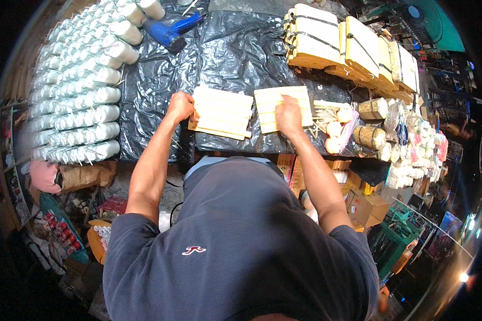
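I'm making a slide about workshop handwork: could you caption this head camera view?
Seen from above, a left hand and right hand each press a pale slatted block on black plastic sheeting.

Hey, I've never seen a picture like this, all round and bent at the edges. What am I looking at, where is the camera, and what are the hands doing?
The camera sits on a person's head and looks down, so you see their dark shirt and both forearms from above. The wide lens bends straight edges near the rim.

The left hand grips the edge of a pale slab made of cream-coloured strips side by side. The right hand presses down on a second slab beside it. Both lie on black plastic sheeting covering the table.

To the left are rows of white wrapped rolls, behind them a blue heat gun. At the back right stand banded bundles of similar slabs.
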`<move>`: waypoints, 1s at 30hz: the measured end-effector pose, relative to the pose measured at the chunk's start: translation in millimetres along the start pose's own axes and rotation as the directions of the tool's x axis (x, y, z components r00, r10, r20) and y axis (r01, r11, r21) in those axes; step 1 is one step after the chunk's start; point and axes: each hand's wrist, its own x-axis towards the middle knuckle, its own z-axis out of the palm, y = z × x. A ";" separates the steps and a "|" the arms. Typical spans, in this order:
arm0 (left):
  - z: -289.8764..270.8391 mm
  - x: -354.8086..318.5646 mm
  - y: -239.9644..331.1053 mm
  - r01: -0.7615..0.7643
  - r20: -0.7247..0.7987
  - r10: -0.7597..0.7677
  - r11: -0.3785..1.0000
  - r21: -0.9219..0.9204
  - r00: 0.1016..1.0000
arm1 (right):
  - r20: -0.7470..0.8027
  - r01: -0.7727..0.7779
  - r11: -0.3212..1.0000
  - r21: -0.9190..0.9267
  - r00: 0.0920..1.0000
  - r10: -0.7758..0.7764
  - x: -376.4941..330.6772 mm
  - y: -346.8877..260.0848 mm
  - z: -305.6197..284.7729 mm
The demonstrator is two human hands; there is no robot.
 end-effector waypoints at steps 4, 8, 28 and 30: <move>12.4 -10.8 1.9 0.088 -0.238 -0.120 0.986 -0.142 0.964 | 0.234 0.087 0.996 0.029 0.968 -0.092 -21.3 -53.2 44.5; 44.1 -0.1 -4.9 0.217 -0.412 -0.258 0.965 -0.144 0.874 | 0.290 0.074 0.997 -0.036 0.955 -0.060 -32.1 -64.8 69.6; 20.4 -65.7 -21.7 -0.077 -0.141 0.066 0.995 -0.070 0.988 | 0.511 0.190 0.982 0.004 0.844 -0.165 9.9 -104.8 90.4; 41.8 -66.8 -25.9 -0.086 -0.238 0.079 0.996 -0.018 0.968 | 0.513 0.260 0.963 0.075 0.818 -0.261 -8.9 -96.6 99.4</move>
